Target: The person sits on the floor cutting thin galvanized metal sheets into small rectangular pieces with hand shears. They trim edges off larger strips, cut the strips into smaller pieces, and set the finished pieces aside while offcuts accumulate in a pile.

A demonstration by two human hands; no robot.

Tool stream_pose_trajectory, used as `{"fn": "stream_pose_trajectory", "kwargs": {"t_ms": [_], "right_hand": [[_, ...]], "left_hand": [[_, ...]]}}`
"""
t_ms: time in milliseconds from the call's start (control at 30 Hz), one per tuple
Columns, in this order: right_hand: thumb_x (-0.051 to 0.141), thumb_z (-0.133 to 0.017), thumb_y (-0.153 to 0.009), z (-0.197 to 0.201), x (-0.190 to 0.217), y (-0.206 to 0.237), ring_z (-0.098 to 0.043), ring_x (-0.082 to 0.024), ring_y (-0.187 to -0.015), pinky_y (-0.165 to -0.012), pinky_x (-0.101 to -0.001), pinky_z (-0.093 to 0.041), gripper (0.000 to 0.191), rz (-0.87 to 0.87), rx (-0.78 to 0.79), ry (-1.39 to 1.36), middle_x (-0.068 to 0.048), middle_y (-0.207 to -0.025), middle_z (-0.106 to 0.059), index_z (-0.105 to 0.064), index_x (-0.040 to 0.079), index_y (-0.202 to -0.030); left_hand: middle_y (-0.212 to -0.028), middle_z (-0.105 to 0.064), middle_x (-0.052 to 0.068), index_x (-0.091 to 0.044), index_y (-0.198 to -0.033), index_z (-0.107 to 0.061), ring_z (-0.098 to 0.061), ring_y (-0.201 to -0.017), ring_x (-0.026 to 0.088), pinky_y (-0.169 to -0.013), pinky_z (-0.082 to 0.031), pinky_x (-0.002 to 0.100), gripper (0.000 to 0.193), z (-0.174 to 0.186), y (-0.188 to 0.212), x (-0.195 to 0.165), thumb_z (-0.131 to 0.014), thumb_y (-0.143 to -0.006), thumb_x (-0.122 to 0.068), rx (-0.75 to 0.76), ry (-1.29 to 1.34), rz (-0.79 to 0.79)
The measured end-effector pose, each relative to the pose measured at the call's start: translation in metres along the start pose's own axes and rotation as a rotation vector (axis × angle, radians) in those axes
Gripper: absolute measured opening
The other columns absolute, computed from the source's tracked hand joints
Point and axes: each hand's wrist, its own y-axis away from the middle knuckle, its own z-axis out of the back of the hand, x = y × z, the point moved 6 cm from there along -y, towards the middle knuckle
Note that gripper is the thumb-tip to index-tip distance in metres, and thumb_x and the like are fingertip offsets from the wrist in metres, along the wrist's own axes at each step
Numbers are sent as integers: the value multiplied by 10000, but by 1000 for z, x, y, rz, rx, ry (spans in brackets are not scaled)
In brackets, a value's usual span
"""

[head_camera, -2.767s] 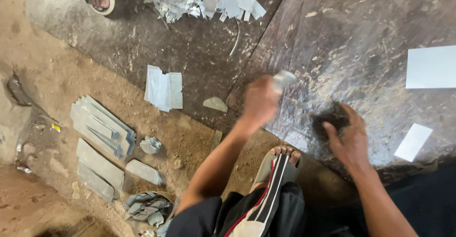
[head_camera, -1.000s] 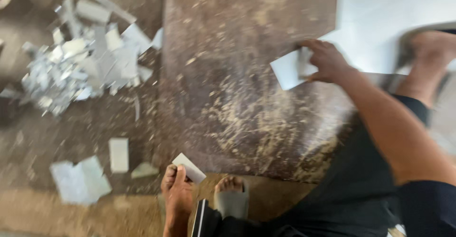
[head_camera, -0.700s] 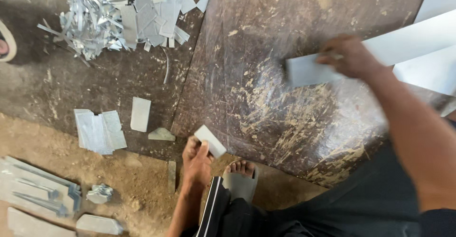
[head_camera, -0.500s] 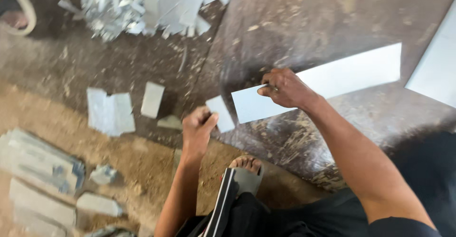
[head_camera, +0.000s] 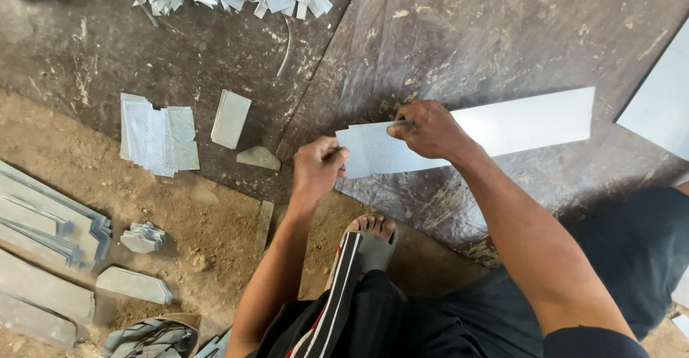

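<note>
From the head view I find the long pale-grey sheet-metal strip point(head_camera: 495, 125) lying flat on the dark scarred metal floor plate point(head_camera: 502, 28). My right hand point(head_camera: 428, 128) is closed on its upper edge, and my left hand point(head_camera: 316, 168) pinches its near end. I judge the thin edges could cut my fingers if the strip slides in that light grip.

Two bare hands meet low in front of the crouched body

The left hand point(head_camera: 316, 168) is curled into a loose fist, knuckles up, forearm rising straight from the knee. The right hand point(head_camera: 428, 130) lies palm down with fingers bent and pressed flat — its arm stretches in long from the lower right, elbow slightly bent. The hands sit just beside each other.
</note>
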Motion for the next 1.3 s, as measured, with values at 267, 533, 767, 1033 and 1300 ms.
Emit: {"fn": "stream_pose_trajectory", "kwargs": {"t_ms": [267,533,767,1033,1300], "right_hand": [[265,-780,-867,-2,12,6,-660,-431,-900,-804,-530,-497,291,26,-22,42,-220,-902,-677,-713,-17,-858],[259,-782,-877,-3,12,6,-675,-396,-886,-804,-517,-511,266,-6,-15,17,-196,-897,-687,-735,-3,-872],[226,-804,-860,-5,9,3,-683,-356,-811,-756,-496,-512,218,-55,-11,-7,-178,-851,-695,-764,11,-859],[191,-818,-836,-7,0,6,-687,-363,-797,-752,-496,-525,193,-17,-68,-8,-185,-863,-704,-764,8,-867],[283,-850,-785,57,43,35,-656,-374,-859,-732,-500,-499,329,191,-273,210,-192,-991,-695,-660,15,-787]], "left_hand": [[-857,-767,94,17,-1130,-734,-704,-671,92,-541,-616,260,218,-14,-5,1,-698,-921,-30,30,-116,2],[-881,-768,79,9,-1162,-727,-698,-680,84,-552,-629,269,252,-16,0,-5,-689,-914,-16,15,-112,-7],[-733,-720,82,-21,-1219,-713,-651,-560,89,-502,-533,288,305,-21,5,-23,-674,-917,-3,-11,-207,-32],[-688,-696,100,1,-1172,-718,-628,-563,92,-516,-517,291,272,-28,13,-29,-650,-911,37,-22,-207,-76],[-824,-723,29,-14,-1044,-722,-629,-630,74,-548,-525,252,141,-37,13,-39,-666,-917,8,43,64,-59]]}}
